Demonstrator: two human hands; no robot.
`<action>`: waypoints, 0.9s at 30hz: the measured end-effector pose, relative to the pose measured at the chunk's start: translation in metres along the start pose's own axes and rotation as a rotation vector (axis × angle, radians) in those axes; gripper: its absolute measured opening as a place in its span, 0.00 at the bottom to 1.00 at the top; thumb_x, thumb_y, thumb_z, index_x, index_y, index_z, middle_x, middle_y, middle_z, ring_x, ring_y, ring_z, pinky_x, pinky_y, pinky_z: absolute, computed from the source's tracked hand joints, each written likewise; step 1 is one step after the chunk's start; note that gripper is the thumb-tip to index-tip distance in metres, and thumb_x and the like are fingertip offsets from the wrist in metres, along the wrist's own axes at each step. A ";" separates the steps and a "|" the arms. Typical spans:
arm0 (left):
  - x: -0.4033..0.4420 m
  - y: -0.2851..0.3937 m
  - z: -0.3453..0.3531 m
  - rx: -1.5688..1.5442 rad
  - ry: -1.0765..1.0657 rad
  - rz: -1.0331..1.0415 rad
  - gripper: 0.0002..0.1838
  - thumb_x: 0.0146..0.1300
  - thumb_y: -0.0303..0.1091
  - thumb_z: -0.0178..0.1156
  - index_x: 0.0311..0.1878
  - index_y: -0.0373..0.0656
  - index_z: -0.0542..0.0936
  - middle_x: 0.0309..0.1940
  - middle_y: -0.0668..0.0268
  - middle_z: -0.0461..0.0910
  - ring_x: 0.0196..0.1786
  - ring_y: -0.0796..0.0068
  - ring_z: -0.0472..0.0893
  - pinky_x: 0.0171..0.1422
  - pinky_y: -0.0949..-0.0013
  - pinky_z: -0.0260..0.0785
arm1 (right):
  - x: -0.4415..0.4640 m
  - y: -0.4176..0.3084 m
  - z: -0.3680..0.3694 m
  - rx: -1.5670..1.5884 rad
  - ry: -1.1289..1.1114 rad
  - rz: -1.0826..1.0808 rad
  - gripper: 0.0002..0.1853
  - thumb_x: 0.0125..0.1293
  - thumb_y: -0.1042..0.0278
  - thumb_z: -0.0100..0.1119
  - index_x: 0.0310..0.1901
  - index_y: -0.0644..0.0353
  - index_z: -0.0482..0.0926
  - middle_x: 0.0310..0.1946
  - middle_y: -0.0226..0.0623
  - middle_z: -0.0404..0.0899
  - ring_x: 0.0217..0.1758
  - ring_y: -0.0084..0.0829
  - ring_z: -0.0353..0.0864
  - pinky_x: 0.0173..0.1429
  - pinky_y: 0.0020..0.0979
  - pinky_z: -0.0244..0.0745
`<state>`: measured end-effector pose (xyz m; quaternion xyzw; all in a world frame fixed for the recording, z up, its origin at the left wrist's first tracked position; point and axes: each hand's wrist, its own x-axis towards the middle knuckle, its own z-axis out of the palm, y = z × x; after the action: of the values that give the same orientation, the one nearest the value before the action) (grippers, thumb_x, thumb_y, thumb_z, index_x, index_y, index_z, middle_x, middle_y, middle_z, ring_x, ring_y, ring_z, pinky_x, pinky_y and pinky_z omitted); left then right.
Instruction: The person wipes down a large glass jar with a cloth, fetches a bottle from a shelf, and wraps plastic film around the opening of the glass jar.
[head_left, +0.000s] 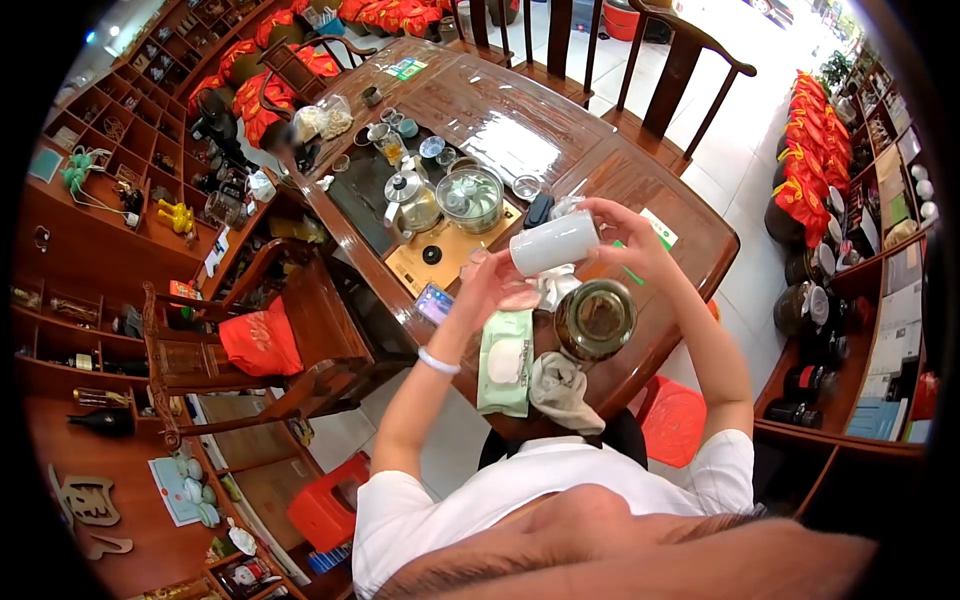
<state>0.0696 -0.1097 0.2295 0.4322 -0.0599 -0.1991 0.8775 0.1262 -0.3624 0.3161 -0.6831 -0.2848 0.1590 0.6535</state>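
Note:
Both my hands are at a white cylindrical container (553,243), tilted on its side above the table's near edge. My right hand (632,236) grips its right end, with the thumb below and the fingers over the top. My left hand (484,290) has its fingers against the left end. Just below lie crumpled white tissue (556,287) and a pale green wipes packet (507,362). A dark glass jar (596,318) stands to the right of the packet, with a greyish cloth (563,392) in front of it. A phone (434,303) rests by my left wrist.
A glass teapot (410,202) and a glass pot (470,197) stand on the tea tray beyond my hands, with several small cups around. Wooden chairs (672,85) line the far side. A red stool (672,422) is at the right, and shelves (110,130) stand left.

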 end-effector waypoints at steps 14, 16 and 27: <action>-0.172 -0.063 0.100 -0.174 0.125 0.008 0.31 0.59 0.55 0.51 0.56 0.39 0.65 0.47 0.55 0.74 0.52 0.63 0.75 0.56 0.58 0.69 | -0.149 -0.034 0.161 -0.308 0.356 -0.258 0.17 0.50 0.76 0.64 0.43 0.64 0.74 0.43 0.38 0.73 0.36 0.26 0.74 0.39 0.24 0.72; -0.186 -0.067 0.108 -0.165 0.128 -0.008 0.30 0.59 0.55 0.50 0.55 0.39 0.66 0.44 0.55 0.75 0.49 0.63 0.76 0.52 0.59 0.72 | -0.154 -0.040 0.174 -0.322 0.285 -0.276 0.17 0.51 0.75 0.64 0.43 0.64 0.74 0.41 0.37 0.72 0.34 0.26 0.73 0.37 0.24 0.71; -0.235 -0.070 0.117 -0.063 0.099 -0.143 0.33 0.55 0.58 0.50 0.50 0.36 0.69 0.34 0.58 0.77 0.35 0.63 0.80 0.36 0.64 0.76 | -0.187 -0.030 0.217 -0.251 0.292 -0.264 0.05 0.59 0.75 0.54 0.34 0.65 0.70 0.30 0.36 0.71 0.32 0.26 0.73 0.34 0.24 0.69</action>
<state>-0.1979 -0.1395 0.2629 0.4167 0.0207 -0.2415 0.8762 -0.1537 -0.3006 0.2960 -0.7315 -0.2916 -0.0649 0.6129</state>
